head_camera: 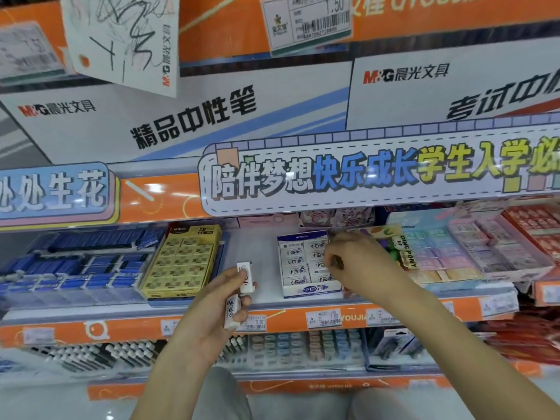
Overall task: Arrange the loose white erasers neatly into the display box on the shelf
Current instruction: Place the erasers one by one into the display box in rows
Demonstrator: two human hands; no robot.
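Head view puts both of my bare hands in front of a stationery shelf with an orange price strip [291, 316] along its front edge. My left hand [212, 307] is curled around two loose white rectangular erasers in printed paper sleeves: the upper eraser [246, 275] stands upright between thumb and fingertips, and the lower eraser [232, 312] sits against the palm under the other fingers. That hand hangs just in front of a bare white stretch of shelf floor [260, 256].

My right hand [360, 265] is over the right side of the small white-and-blue cardboard display box [312, 290], fingers bent down onto the right column of erasers inside. I cannot tell whether it is pinching one or only pressing on them. The boxed white erasers [295, 261] lie flat in rows, labels facing up, with the left column fully visible.

Left of the bare patch sits a yellow cardboard tray of 2B erasers [181, 262], and beyond it a blue tray of stock [75, 262]. Pastel eraser trays [448, 253] lie to the right.
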